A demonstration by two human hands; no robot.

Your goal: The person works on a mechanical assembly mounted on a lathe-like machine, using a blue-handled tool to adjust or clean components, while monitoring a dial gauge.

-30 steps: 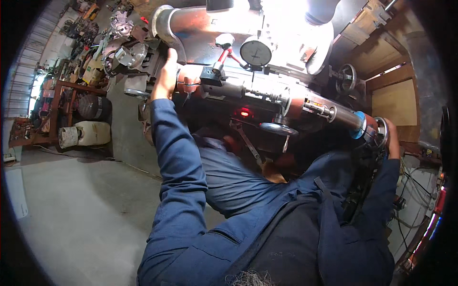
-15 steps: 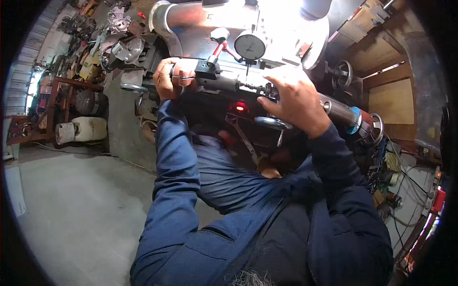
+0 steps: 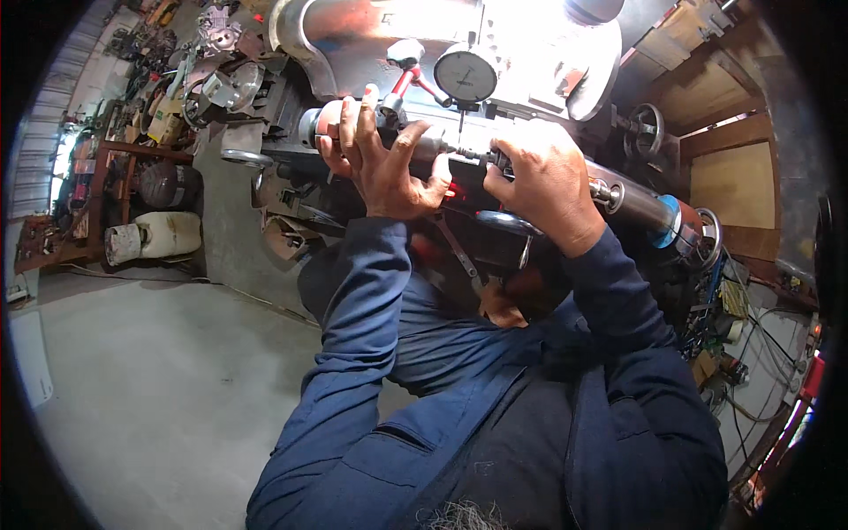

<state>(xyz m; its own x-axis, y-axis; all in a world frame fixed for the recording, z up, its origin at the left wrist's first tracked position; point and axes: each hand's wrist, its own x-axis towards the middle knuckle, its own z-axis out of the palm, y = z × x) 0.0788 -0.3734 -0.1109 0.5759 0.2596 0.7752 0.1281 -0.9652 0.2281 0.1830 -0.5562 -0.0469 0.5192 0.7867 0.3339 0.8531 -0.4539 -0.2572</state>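
My left hand [image 3: 389, 172] lies with its fingers spread over a metal cylinder [image 3: 427, 144] on the machine, thumb pointing right. Close to the slim shaft [image 3: 473, 154], my right hand [image 3: 552, 181] has its thumb and index finger drawn together around a small dark part. What that part is, I cannot make out. Between the hands stands a round dial gauge [image 3: 465, 74], its stem reaching down to the shaft. A red jointed holder arm [image 3: 402, 87] is beside the gauge; its lower end is partly hidden behind my left fingers.
Below my right hand is a shiny handwheel [image 3: 508, 222]; another handwheel [image 3: 647, 131] stands farther right. A wrench [image 3: 458, 252] hangs under the machine front. Metal parts [image 3: 221, 35] crowd the far left, with a white tank [image 3: 157, 237] nearer on the floor.
My left hand has moved right from the cylinder's left end and spread its fingers over it. My right thumb and index finger have come closer together.
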